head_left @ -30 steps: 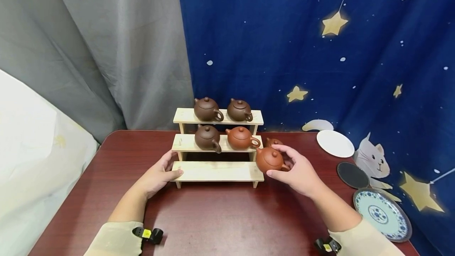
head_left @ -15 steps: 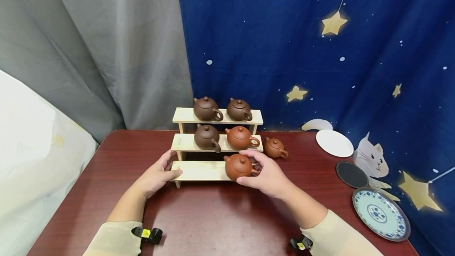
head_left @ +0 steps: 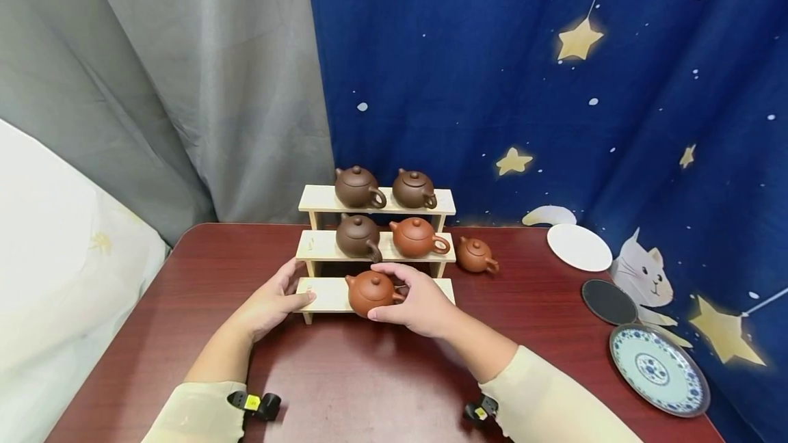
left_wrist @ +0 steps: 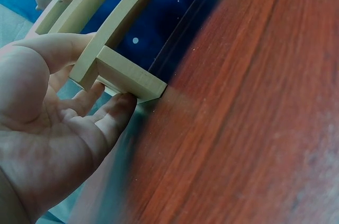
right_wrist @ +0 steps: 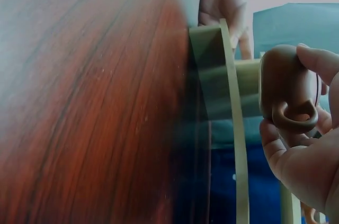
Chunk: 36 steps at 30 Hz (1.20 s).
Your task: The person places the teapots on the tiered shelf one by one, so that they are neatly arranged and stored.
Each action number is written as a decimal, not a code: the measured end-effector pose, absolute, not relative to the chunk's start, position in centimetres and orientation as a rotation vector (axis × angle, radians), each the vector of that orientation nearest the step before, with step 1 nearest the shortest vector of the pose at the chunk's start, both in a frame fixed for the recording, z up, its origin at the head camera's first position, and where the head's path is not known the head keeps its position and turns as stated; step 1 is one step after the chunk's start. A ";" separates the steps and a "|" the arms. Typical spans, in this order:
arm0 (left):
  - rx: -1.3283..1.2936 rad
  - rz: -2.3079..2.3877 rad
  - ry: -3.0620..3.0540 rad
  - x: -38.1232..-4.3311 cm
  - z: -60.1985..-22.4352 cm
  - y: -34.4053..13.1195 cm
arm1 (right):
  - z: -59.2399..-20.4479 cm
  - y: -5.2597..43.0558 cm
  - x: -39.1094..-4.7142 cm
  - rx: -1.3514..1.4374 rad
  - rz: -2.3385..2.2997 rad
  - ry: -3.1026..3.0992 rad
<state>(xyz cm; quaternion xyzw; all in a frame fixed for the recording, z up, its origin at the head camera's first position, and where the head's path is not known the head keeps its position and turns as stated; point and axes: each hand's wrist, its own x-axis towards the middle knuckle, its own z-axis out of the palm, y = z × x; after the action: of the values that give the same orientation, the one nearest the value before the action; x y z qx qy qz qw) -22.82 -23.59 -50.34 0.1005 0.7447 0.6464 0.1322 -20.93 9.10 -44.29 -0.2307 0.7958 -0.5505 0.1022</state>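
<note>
A three-tier wooden display stand [head_left: 326, 303] stands on the table. My left hand [head_left: 273, 303] grips the left end of its lowest shelf, thumb on top; the left wrist view shows fingers [left_wrist: 119, 110] by the stand's leg. My right hand [head_left: 425, 303] holds a reddish-brown teapot [head_left: 369, 294] by its body, spout to the left. In the right wrist view, a small gap separates this teapot [right_wrist: 280, 83] from the lowest shelf. An orange-brown teapot [head_left: 414, 236] and a dark brown teapot [head_left: 358, 236] sit on the middle shelf.
Two dark teapots, one left [head_left: 357, 186] and one right [head_left: 414, 189], occupy the top shelf. A small reddish teapot [head_left: 475, 255] rests on the table right of the stand. Further right lie a white disc [head_left: 580, 247], a black disc [head_left: 609, 302] and a blue-patterned plate [head_left: 659, 370].
My right hand has carried the reddish-brown teapot leftward from beside the stand to over the lowest shelf. The small teapot behind it has come into full view. My left hand has stayed put.
</note>
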 end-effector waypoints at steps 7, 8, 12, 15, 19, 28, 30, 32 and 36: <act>0.287 1.874 2.149 -22.9 -50.2 -23.6 | -45.1 7.4 -21.7 -0.725 -1.620 2.346; 0.286 1.872 2.148 -22.8 -50.2 -23.6 | -45.2 7.2 -21.8 -0.730 -1.611 2.354; 0.287 1.869 2.155 -22.9 -50.1 -23.6 | -45.7 6.8 -22.1 -0.766 -1.513 2.462; 0.287 1.864 2.166 -22.9 -50.0 -23.6 | -45.9 6.5 -22.3 -0.782 -1.418 2.555; 0.279 1.854 2.179 -22.8 -50.0 -23.7 | -46.0 6.3 -22.5 -0.791 -1.352 2.602; 0.290 1.866 2.158 -22.7 -49.9 -23.5 | -45.8 7.1 -22.0 -0.791 -1.427 2.574; 0.290 1.869 2.155 -22.7 -49.9 -23.4 | -45.6 7.6 -21.8 -0.769 -1.489 2.526; 0.288 1.875 2.149 -22.7 -49.9 -23.4 | -45.4 8.3 -21.5 -0.746 -1.544 2.481; 0.293 1.879 2.144 -22.7 -49.9 -23.4 | -44.7 9.9 -21.1 -0.718 -1.596 2.493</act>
<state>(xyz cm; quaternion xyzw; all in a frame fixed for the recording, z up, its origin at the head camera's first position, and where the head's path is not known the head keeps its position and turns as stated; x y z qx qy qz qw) -22.66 -23.41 -49.89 0.1014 0.7410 0.6495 0.1373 -21.05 9.92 -44.72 -0.2355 0.8176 -0.5233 0.0476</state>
